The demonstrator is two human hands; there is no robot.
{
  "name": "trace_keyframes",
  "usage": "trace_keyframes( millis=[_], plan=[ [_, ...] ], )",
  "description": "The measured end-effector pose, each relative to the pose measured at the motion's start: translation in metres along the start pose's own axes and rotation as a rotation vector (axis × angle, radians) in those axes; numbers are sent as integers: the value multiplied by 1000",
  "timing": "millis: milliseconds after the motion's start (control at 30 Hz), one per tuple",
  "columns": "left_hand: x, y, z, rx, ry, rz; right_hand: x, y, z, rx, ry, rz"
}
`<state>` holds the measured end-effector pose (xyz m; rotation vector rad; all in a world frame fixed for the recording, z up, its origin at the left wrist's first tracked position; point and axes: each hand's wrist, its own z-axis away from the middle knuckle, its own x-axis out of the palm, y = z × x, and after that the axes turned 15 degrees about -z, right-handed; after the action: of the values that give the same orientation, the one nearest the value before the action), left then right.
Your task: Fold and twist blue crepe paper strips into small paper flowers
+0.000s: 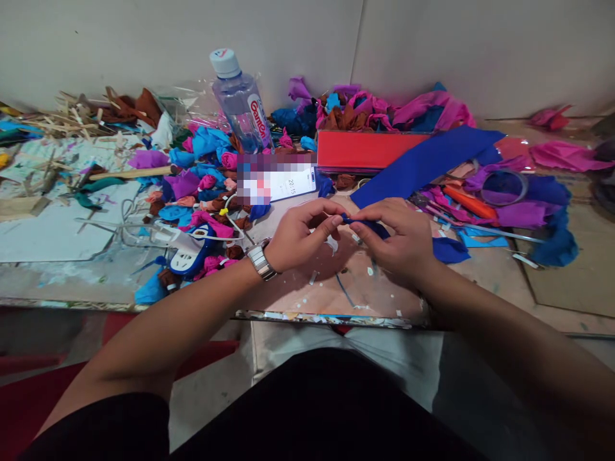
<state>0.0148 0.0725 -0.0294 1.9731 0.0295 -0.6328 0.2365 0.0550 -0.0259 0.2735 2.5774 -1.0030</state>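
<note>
My left hand, with a metal watch at its wrist, pinches one end of a small blue paper strip between thumb and fingers. The strip looks twisted or rolled at that end. My right hand grips the same strip a little to the right, thumb and forefinger closed on it. Both hands hover just over the paint-spotted tabletop. Behind them a long blue paper band lies slantwise. A blue scrap rests beside my right hand. My palms and curled fingers hide part of the strip.
Behind my hands lie a phone and a red flat box. A plastic bottle stands at the back. Left are a power strip and crumpled paper pieces. An orange cutter and tape roll lie right.
</note>
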Motion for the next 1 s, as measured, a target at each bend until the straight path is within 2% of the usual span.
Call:
trace_keyframes(
  millis=[433, 800, 1000],
  plan=[
    [0, 4, 1, -18, -14, -27, 0, 3, -2, 35, 41, 52],
    [-1, 6, 1, 70, 36, -215, 2, 3, 1, 23, 50, 84],
    [-2, 4, 2, 77, 14, -214, 2, 2, 0, 2, 42, 52]
  ],
)
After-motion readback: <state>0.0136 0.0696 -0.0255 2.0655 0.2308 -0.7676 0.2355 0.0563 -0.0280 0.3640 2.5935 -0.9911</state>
